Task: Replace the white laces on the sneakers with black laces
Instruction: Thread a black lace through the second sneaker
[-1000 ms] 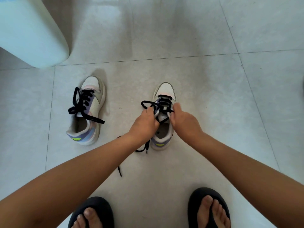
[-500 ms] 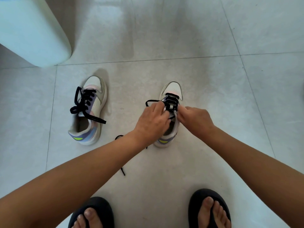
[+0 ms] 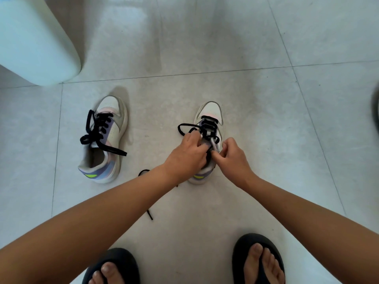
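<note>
A: Where is the work taking place?

B: On the right sneaker [image 3: 209, 121], which is standing on the floor [image 3: 266, 130] just ahead of the person's sandals [image 3: 258, 261]. Both hands are working over its tongue. The left hand [image 3: 187, 153] is gripping the black lace [image 3: 185, 126] with curled fingers [image 3: 192, 138]; the right hand [image 3: 233, 158] is pinching a strand at the upper eyelets, fingertips pressed together.

A: How should this step be done well?

B: In my judgement, the lace should be kept flat and both ends drawn evenly before the next eyelet is taken.

A: What else is lying around the right sneaker?

B: The left sneaker [image 3: 106, 138] is sitting well apart to its left, already carrying black lacing. A loose lace tail [image 3: 149, 214] is trailing on the floor beneath the left forearm and could snag. A pale rounded object [image 3: 34, 39] is standing far beyond the left sneaker. No white laces are showing.
</note>
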